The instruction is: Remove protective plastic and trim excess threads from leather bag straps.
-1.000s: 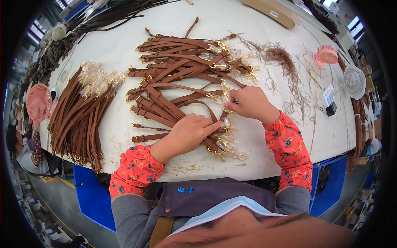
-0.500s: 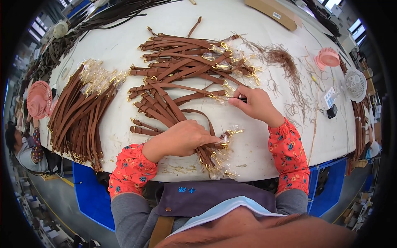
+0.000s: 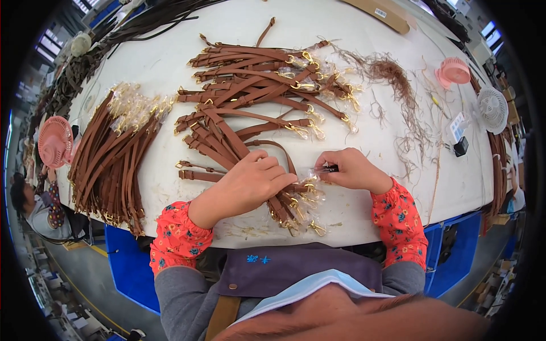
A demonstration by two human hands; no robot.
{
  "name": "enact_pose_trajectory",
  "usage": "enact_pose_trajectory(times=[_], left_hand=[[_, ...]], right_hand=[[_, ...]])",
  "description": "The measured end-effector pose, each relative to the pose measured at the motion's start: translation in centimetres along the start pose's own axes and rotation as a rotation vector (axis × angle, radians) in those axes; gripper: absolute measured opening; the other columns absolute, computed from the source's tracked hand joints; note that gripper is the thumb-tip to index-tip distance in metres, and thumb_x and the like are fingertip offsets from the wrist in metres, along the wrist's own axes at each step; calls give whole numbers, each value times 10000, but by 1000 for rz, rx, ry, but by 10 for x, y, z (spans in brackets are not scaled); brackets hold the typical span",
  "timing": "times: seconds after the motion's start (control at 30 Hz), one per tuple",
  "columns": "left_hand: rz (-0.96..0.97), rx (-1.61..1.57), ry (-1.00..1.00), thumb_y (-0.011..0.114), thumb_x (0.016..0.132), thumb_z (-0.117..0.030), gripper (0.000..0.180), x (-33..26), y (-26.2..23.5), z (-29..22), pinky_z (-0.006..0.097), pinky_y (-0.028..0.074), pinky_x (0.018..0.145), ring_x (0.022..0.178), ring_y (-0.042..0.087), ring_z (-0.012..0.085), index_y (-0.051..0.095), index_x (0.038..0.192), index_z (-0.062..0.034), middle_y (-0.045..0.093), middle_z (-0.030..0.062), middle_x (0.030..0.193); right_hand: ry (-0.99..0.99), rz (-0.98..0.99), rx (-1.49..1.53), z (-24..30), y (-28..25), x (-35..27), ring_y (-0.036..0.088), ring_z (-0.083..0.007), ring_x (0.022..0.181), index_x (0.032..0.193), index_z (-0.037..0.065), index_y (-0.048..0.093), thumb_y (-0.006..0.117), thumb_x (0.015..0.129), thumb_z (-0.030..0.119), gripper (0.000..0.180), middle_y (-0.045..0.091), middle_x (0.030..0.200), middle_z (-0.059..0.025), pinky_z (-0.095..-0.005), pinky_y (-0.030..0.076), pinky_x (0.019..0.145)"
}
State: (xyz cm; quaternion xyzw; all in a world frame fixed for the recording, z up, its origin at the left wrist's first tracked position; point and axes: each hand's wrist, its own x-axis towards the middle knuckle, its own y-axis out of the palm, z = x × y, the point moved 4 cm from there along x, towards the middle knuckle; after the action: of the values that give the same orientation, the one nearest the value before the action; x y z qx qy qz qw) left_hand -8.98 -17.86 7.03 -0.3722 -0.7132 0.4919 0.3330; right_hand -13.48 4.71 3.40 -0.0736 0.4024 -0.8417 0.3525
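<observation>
My left hand [image 3: 257, 181] is closed on a brown leather strap close to its gold clasp end, among the near straps. Wrapped in clear plastic, that clasp [image 3: 310, 181] lies between my two hands. My right hand [image 3: 351, 169] is closed around a small black-handled tool [image 3: 329, 169], whose tip points left at the plastic; its exact kind is hidden by the fingers. Under and beyond my left hand spreads a pile of similar brown straps [image 3: 244, 85], their gold clasps [image 3: 311, 122] mostly facing right. Several more plastic-wrapped clasps [image 3: 301, 211] lie just below my fingers.
Another bundle of brown straps [image 3: 108, 170] lies at left beside a pink fan [image 3: 55, 142]. Loose brown threads [image 3: 392, 77] trail at right. Beyond them stand a second pink fan [image 3: 454, 71] and a white fan [image 3: 492, 109]. A cardboard box [image 3: 380, 14] sits at the far edge.
My right hand has come nearer with the black tool, from the middle straps to the clasp by my left hand. My left hand has shifted slightly away from me, its fingers more curled.
</observation>
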Motion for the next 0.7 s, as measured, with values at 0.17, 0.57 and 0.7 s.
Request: enact_pose_trajectory(times=[0.17,0.57,0.7], left_hand=[[-199,150,-59,665,738,-19,553,8,17,18,475,344,1124,1107,558,284,573,1282,-63,588,89,1142],[157,-30,-90,676,651,-26,236,4,28,4,393,466,792,874,608,286,633,882,-43,616,75,893],[30,150,-109,723,635,-88,237,3,24,20,532,365,1053,1135,532,267,634,853,-57,617,75,1010]], right_hand=[[120,-87,188,-20,-4,0,475,-123,585,1061,73,674,657,962,226,183,534,648,-43,-288,407,565],[-144,-573,-346,10,-31,76,634,-302,716,1051,100,624,658,920,269,216,634,774,-85,-417,488,654],[-385,-702,-640,19,-33,92,633,-252,766,1036,143,650,714,851,243,221,617,819,-65,-399,486,659]])
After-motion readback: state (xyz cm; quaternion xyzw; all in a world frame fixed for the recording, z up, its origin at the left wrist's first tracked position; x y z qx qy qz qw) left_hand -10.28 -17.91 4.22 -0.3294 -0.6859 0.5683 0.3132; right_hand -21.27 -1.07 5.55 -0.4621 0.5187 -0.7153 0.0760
